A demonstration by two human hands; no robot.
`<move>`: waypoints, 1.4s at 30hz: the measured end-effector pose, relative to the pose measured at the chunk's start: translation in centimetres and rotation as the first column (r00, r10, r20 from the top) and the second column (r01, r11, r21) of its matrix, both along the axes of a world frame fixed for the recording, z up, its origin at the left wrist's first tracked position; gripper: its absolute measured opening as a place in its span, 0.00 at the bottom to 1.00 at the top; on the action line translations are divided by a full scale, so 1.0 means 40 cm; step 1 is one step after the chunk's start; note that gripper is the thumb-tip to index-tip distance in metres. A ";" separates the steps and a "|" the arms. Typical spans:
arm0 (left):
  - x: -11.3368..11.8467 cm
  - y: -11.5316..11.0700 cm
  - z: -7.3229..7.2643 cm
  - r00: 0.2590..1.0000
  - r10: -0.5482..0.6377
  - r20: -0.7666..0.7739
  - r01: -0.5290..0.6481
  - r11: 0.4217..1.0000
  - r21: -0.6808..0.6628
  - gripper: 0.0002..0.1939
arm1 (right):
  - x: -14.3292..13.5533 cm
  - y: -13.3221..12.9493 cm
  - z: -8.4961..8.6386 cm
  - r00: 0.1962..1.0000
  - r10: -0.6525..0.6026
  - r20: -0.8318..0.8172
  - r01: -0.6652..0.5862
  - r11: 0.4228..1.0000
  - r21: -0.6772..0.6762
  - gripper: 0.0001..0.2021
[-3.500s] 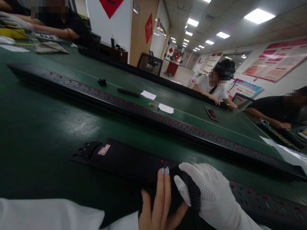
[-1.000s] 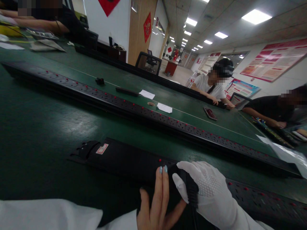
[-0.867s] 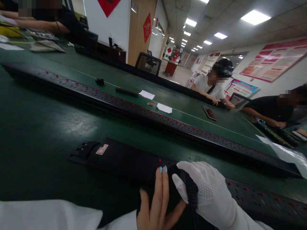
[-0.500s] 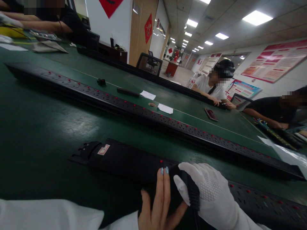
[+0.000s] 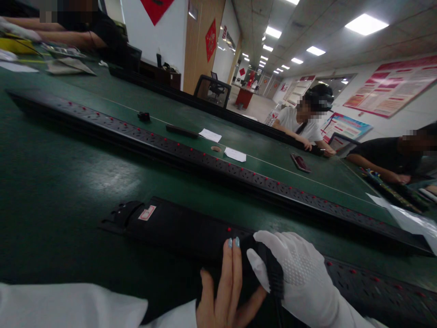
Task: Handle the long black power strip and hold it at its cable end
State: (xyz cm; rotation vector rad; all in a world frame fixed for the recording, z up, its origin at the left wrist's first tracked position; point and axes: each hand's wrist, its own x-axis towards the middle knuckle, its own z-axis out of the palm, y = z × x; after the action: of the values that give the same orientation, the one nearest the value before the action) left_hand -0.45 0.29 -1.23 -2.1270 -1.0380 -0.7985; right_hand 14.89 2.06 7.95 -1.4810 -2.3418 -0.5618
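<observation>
A long black power strip [image 5: 184, 228] with red dots and a white-and-red label lies across the near part of the green table. My left hand [image 5: 227, 291], ungloved, rests on its near side with the fingers stretched out, two fingertips just below a red dot. Beside it, my right hand [image 5: 297, 269] in a white dotted glove is closed round a black plug [image 5: 273, 269], whose cable runs down toward the bottom edge. The plug's face against the strip is hidden by the glove.
Another long black strip [image 5: 218, 168] crosses the green table [image 5: 68, 182] diagonally. Beyond it lie a small black part [image 5: 144, 116], a dark bar [image 5: 182, 131], paper slips [image 5: 235, 154] and a phone [image 5: 300, 162]. People sit at the far left, far side and right.
My hands and the strip look almost unchanged. At the far left, a person's arms have shifted slightly to the right.
</observation>
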 end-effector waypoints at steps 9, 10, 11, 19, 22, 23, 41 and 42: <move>-0.007 0.003 0.008 1.000 -0.010 -0.026 0.010 1.000 0.016 0.30 | 0.000 0.003 -0.003 1.000 0.013 0.004 -0.014 0.999 0.037 0.12; -0.007 0.003 0.009 1.000 -0.011 -0.023 0.011 1.000 0.013 0.30 | 0.000 0.004 -0.002 1.000 0.012 0.006 -0.012 0.999 0.036 0.12; -0.006 0.003 0.009 1.000 -0.010 -0.017 0.010 1.000 0.009 0.30 | 0.000 0.004 -0.002 1.000 0.008 0.008 -0.008 0.999 0.034 0.12; 0.002 -0.001 0.000 0.999 0.003 0.037 -0.003 1.000 -0.002 0.30 | 0.001 0.000 -0.002 1.000 -0.008 0.015 0.008 1.000 0.001 0.12; -0.002 -0.001 0.003 1.000 0.001 0.015 -0.001 1.000 0.003 0.29 | 0.000 0.000 -0.002 1.000 -0.016 0.019 0.016 1.000 0.003 0.12; -0.003 0.000 0.005 1.000 0.001 0.010 -0.001 1.000 0.003 0.30 | -0.001 0.000 -0.001 1.000 -0.016 0.019 0.016 1.000 0.004 0.12; 0.003 -0.003 -0.004 0.999 0.017 0.029 -0.017 1.000 -0.007 0.30 | 0.001 0.001 -0.001 0.999 -0.017 0.034 0.017 1.000 0.005 0.12; 0.002 -0.002 -0.003 1.000 0.017 0.026 -0.017 1.000 -0.004 0.31 | 0.001 0.000 0.000 0.999 -0.016 0.034 0.016 1.000 0.006 0.12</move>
State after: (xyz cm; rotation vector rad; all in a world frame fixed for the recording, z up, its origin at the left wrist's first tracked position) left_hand -0.37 0.20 -1.34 -2.1131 -1.0702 -0.8184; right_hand 14.94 2.06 7.94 -1.5002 -2.3539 -0.6018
